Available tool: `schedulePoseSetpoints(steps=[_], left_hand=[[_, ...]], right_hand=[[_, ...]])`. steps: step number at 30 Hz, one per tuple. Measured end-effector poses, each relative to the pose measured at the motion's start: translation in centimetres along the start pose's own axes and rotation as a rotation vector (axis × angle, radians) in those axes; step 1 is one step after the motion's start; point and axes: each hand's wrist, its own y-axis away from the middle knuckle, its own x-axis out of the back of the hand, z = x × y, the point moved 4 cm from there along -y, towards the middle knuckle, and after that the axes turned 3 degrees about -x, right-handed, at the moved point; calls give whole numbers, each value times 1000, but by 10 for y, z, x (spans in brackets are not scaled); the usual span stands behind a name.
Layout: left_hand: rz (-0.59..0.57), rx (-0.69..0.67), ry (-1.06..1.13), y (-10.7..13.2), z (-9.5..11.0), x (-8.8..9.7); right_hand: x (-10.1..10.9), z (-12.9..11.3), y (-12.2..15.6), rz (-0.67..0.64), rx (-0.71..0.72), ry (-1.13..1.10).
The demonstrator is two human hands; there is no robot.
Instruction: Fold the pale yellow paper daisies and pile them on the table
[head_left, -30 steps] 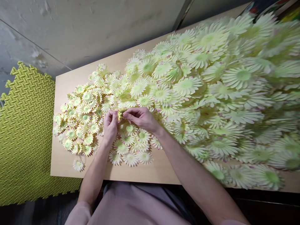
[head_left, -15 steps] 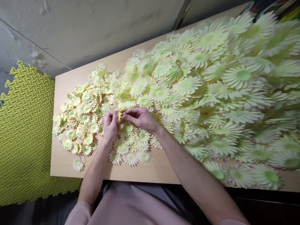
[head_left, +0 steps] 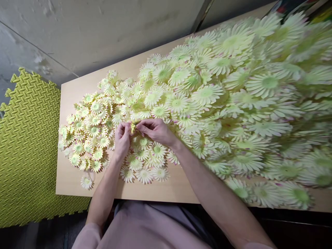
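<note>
Between my two hands is a small yellow flower piece (head_left: 133, 127), seen edge-on, its details too small to make out. My left hand (head_left: 122, 134) pinches it from the left, thumb against the curled fingers. From the right, the thumb and forefinger of my right hand (head_left: 155, 130) are closed on its other side. Both hands hover over a spread of pale yellow-green artificial flower heads (head_left: 206, 94) with pinkish petal tips. Smaller flower heads (head_left: 93, 130) lie heaped to the left of my left hand.
The flowers cover much of a light wooden table (head_left: 155, 192), with larger ones toward the right. A yellow-green foam mat (head_left: 28, 148) with jigsaw edges stands at the left end. Behind the table rises a worn grey wall (head_left: 109, 31). A single flower head (head_left: 86, 182) lies near the front left.
My hands stay nearly in place, still pinching the small flower piece. The fingertips of my right hand have shifted very slightly to the right.
</note>
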Motion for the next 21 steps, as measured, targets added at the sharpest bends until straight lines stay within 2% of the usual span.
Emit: schedulePoseSetpoints(steps=[21], left_hand=[[-4,-27,-32,2,4,0]], right_hand=[[-4,-2,1,-39,-23,-65]])
